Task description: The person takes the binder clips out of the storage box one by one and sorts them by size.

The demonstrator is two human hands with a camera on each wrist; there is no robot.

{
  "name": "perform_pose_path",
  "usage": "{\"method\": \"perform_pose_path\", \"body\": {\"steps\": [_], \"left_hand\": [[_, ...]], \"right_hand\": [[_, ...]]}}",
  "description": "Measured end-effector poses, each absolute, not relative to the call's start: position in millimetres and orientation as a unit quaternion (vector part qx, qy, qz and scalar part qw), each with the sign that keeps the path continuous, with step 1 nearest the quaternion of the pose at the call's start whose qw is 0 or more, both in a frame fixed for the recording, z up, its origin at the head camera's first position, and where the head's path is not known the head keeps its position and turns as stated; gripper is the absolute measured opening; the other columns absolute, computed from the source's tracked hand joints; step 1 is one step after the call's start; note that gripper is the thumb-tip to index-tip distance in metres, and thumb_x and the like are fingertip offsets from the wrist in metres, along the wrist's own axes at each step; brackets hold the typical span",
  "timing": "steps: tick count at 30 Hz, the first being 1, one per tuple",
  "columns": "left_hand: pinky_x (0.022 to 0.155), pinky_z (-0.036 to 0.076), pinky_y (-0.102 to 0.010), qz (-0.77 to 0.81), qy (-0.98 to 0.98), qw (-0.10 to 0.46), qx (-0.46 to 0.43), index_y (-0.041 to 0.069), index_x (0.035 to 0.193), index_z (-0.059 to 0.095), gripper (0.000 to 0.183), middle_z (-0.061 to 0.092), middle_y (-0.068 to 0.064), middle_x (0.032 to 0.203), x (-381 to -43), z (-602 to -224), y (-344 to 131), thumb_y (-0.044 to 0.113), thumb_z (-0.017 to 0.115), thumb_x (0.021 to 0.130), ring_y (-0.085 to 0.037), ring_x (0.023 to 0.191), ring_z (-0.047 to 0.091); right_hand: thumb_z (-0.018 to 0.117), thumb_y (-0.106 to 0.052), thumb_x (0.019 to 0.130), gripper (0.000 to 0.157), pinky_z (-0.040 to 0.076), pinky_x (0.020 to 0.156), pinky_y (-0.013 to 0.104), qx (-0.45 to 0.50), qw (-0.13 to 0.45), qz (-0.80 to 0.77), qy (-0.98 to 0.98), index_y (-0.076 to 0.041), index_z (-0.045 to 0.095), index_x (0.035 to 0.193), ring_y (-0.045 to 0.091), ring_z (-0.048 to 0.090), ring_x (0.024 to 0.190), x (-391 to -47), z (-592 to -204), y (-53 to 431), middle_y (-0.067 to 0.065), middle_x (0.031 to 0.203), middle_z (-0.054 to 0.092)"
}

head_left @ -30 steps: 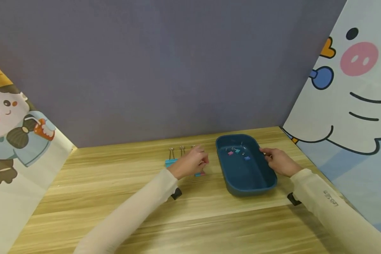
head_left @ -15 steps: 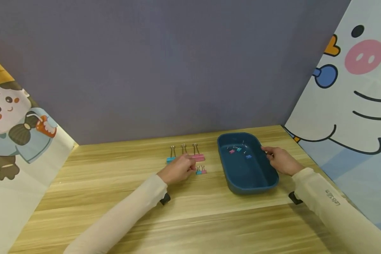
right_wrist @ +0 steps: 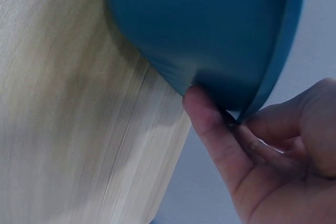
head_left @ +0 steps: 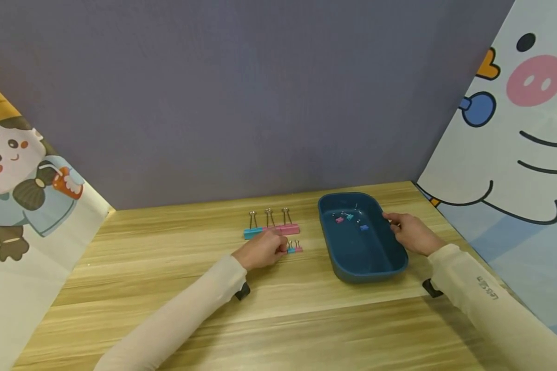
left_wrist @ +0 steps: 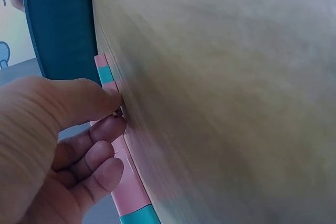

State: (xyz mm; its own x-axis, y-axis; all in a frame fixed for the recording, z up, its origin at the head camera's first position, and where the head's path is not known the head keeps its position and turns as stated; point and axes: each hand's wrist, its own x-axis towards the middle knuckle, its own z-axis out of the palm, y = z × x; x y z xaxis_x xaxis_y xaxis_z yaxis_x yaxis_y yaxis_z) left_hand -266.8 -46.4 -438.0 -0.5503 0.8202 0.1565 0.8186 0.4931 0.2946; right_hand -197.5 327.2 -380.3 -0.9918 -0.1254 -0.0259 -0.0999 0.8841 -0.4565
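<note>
So, head view first. Three small binder clips are sitting in the blue tub [head_left: 362, 260]: one pink [head_left: 340, 220], one teal [head_left: 350, 217], one purple-blue [head_left: 364, 227]. Out on the wood-look counter [head_left: 306, 319] there's a row of three big ones, one teal [head_left: 250, 234] and two pink [head_left: 291, 229], handles pointing toward the back wall [head_left: 260, 103]. Just in front of those I can count two small ones, a teal one [head_left: 291, 251] and a pink one [head_left: 299, 250]. Left hand [head_left: 262, 250] is at the left end of that little pair, fingers curled in. Right hand [head_left: 413, 234] has the tub's right edge.

Left wrist cam: thumb and index finger are together, pinching what looks like a small clip, only a dark sliver of it showing. Other fingers are bent. Big pink and teal ones lie just behind the hand, little pink and teal past the thumb, tub beyond.

Right wrist cam: that hand is clamped on the tub rim, thumb on one side, a finger against the outer wall.
</note>
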Motion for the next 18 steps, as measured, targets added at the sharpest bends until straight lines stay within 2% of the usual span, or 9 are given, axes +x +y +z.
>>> {"method": "perform_pose_path", "body": {"steps": [7, 12, 15, 18], "left_hand": [[0.061, 0.044, -0.017, 0.167, 0.864, 0.001, 0.475, 0.012, 0.082, 0.067, 0.005, 0.061, 0.006, 0.08, -267.1, -434.9, -47.0, 0.009, 0.07, 0.085, -0.005, 0.07, 0.051], [0.059, 0.045, -0.018, 0.191, 0.871, -0.042, 0.45, 0.013, 0.078, 0.065, 0.009, 0.058, 0.006, 0.074, -266.4, -424.7, -44.9, 0.011, 0.066, 0.087, -0.008, 0.07, 0.05], [0.059, 0.045, -0.019, 0.201, 0.874, -0.067, 0.438, 0.009, 0.084, 0.067, 0.005, 0.057, 0.005, 0.077, -265.9, -418.6, -41.6, 0.009, 0.063, 0.088, -0.009, 0.071, 0.05], [0.06, 0.045, -0.02, 0.205, 0.872, -0.081, 0.436, 0.007, 0.093, 0.069, 0.009, 0.059, 0.004, 0.082, -263.7, -413.4, -36.2, 0.011, 0.062, 0.089, -0.009, 0.074, 0.051]], "right_hand": [[0.042, 0.004, 0.094, 0.041, 0.046, 0.076, 0.04, -0.06, 0.025, -0.233, 0.97, 0.014, 0.041, 0.133, 0.043, 0.051, 0.111, -198.3, -381.8, 328.2, 0.033, 0.129, 0.047], [0.043, 0.005, 0.093, 0.041, 0.044, 0.072, 0.037, -0.058, 0.025, -0.236, 0.97, 0.014, 0.042, 0.133, 0.038, 0.055, 0.103, -198.8, -381.8, 328.8, 0.033, 0.128, 0.047], [0.042, 0.005, 0.093, 0.041, 0.042, 0.07, 0.036, -0.059, 0.022, -0.236, 0.97, 0.015, 0.042, 0.133, 0.033, 0.055, 0.097, -198.8, -381.9, 329.0, 0.033, 0.127, 0.049], [0.043, 0.005, 0.093, 0.041, 0.045, 0.074, 0.039, -0.057, 0.022, -0.234, 0.97, 0.015, 0.042, 0.133, 0.035, 0.056, 0.1, -198.6, -382.2, 328.6, 0.033, 0.127, 0.049]]}}
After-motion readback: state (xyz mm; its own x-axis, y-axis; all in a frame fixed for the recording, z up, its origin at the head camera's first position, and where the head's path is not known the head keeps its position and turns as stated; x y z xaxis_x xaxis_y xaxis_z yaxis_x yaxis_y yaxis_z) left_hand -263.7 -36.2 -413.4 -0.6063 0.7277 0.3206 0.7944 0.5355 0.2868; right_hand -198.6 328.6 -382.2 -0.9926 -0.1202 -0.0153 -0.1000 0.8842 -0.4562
